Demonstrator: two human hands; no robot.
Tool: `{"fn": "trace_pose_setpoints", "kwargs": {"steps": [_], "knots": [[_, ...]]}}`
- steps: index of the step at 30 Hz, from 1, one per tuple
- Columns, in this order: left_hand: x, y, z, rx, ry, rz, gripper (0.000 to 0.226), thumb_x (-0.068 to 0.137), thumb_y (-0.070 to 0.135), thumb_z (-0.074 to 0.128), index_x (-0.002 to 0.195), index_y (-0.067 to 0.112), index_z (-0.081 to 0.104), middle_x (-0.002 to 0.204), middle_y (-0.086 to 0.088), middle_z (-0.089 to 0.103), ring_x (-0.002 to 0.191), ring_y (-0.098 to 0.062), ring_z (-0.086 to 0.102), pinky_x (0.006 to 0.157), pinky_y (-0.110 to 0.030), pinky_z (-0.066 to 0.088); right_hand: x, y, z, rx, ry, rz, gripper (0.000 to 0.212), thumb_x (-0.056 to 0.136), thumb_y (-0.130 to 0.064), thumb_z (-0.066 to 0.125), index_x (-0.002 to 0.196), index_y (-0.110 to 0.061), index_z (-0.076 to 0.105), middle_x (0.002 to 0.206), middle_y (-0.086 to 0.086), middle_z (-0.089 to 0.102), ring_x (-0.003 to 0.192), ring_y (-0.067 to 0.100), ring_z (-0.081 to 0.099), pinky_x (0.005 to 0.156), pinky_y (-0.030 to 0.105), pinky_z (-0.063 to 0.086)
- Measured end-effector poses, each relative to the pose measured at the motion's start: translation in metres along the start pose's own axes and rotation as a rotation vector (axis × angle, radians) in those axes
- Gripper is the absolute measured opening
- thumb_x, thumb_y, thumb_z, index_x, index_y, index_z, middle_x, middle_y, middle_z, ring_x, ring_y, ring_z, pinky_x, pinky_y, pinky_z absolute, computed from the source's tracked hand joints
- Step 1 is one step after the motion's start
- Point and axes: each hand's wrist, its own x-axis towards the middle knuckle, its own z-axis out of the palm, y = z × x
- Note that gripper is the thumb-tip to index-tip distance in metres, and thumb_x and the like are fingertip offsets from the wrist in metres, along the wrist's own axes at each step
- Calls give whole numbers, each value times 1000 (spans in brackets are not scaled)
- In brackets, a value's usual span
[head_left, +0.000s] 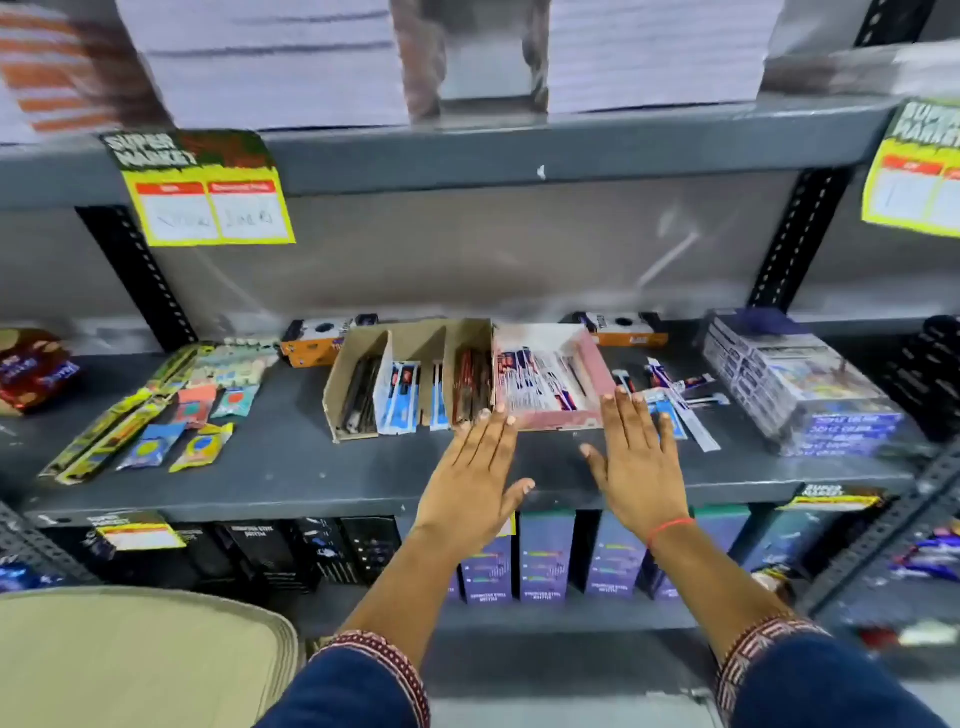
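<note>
A pink open box (597, 364) full of packaged pens stands on the grey shelf (311, 483), pressed against a brown cardboard box (358, 353) with dividers and more pens. My left hand (478, 467) stretches flat toward the pink box's front left corner, fingertips at its edge. My right hand (636, 457) stretches flat toward the front right corner, fingertips touching the box's rim. Both hands have straight fingers and hold nothing.
Loose pen packets (675, 405) lie right of the pink box, then a wrapped stack of boxes (795, 384). Yellow-green packs and small sachets (156, 415) lie at left. Orange boxes (311, 343) sit behind. Purple boxes (545, 556) fill the shelf below. A yellow price tag (208, 208) hangs above.
</note>
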Motion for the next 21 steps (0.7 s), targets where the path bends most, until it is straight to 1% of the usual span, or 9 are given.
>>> {"fn": "trace_pose_setpoints", "kwargs": {"steps": [2, 4, 7, 10, 12, 13, 16, 18, 21], "knots": [[8, -8, 8, -40, -17, 28, 65, 95, 50, 13, 131, 13, -27, 147, -6, -20, 138, -21, -18, 107, -30, -21, 5, 1, 7, -23, -6, 35, 67, 95, -44, 34, 149, -10, 14, 159, 10, 17, 147, 26, 11, 120, 46, 6], [15, -12, 17, -43, -14, 76, 64, 95, 50, 12, 131, 13, -26, 143, -5, -24, 130, -17, -31, 99, -24, -31, 7, 4, 14, -54, -36, 68, 67, 96, -45, 31, 150, -11, 13, 159, 9, 15, 148, 25, 10, 120, 44, 4], [31, -12, 28, -50, -54, 247, 62, 95, 50, 10, 132, 13, -24, 142, -3, -23, 120, -15, -41, 92, -21, -37, 18, 7, 18, -40, -37, 200, 63, 96, -44, 31, 149, -12, 18, 157, 9, 23, 147, 24, 14, 119, 43, 7], [45, -12, 44, -111, -103, 373, 64, 96, 50, 15, 137, 14, -18, 144, 0, -19, 126, -12, -33, 89, -15, -37, 28, 12, 15, -14, 17, 319, 53, 95, -38, 38, 142, -11, 38, 146, 14, 42, 139, 28, 31, 113, 44, 20], [53, -8, 53, -198, -156, 402, 66, 96, 51, 19, 142, 14, -11, 148, 2, -16, 133, -8, -19, 91, -11, -33, 35, 20, 13, -35, 14, 393, 45, 95, -36, 39, 131, -12, 51, 134, 16, 53, 127, 32, 43, 103, 43, 33], [58, -6, 57, -218, -188, 411, 67, 96, 52, 21, 143, 14, -8, 150, 1, -13, 136, -10, -13, 95, -13, -30, 39, 25, 10, -36, -10, 435, 42, 95, -36, 39, 125, -11, 56, 128, 16, 57, 122, 34, 45, 97, 42, 37], [71, -3, 69, -238, -268, 418, 69, 95, 53, 22, 144, 13, -4, 155, -3, -7, 140, -15, -7, 106, -23, -14, 53, 38, 5, -8, -121, 499, 37, 95, -31, 39, 113, -7, 61, 118, 20, 62, 115, 38, 49, 93, 42, 44], [77, -4, 76, -251, -282, 405, 70, 94, 55, 23, 144, 13, -3, 155, -4, -6, 140, -16, -8, 108, -25, -12, 61, 44, 6, 50, -165, 526, 36, 93, -26, 40, 112, -4, 61, 117, 22, 62, 114, 38, 51, 92, 43, 47], [77, -6, 81, -252, -223, 416, 72, 93, 57, 23, 144, 13, 0, 155, -4, -4, 140, -16, -7, 109, -25, -12, 75, 50, 12, 134, -248, 576, 35, 92, -26, 44, 114, -5, 60, 121, 21, 61, 114, 37, 55, 91, 41, 48]]}}
